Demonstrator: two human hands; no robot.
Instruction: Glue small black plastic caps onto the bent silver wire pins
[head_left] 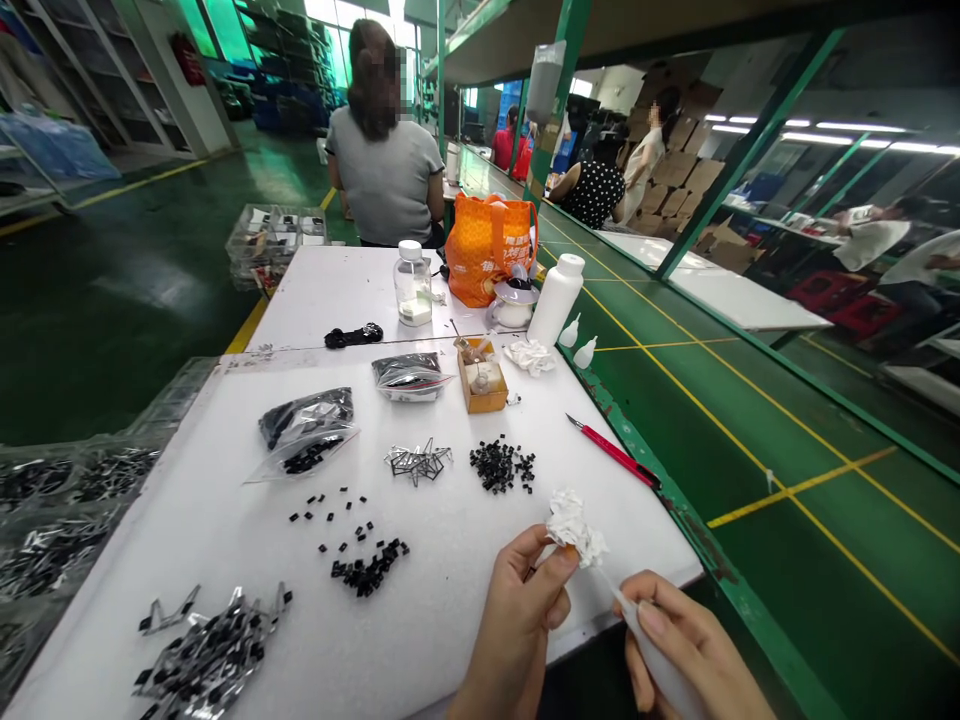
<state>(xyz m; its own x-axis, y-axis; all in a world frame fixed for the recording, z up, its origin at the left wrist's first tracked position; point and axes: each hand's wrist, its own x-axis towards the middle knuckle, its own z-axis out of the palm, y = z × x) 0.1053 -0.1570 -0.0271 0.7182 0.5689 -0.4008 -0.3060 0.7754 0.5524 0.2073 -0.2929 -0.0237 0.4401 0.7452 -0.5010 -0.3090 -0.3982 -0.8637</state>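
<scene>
Over the near end of the white counter (225, 520), we have our left hand (517, 620) closed around a crumpled white tissue (571, 525), the wad poking out above the fist. Our right hand (675, 640) grips a slim white plastic squeeze bottle (649, 650), which tilts with its nozzle reaching up toward the tissue; the tip seems to sit just beside the wad, though it is thin and hard to make out. Both hands are at the counter's edge, with a red utility knife (615, 452) near them on the right. Farther along the counter we see a heap of small black plastic parts (501, 465), a tangle of bent metal clips (418, 460) and a zip bag of black parts (306, 430). Beyond these sit a small cardboard box (481, 378), a white plastic bottle (555, 300) and an orange bag (487, 250).
</scene>
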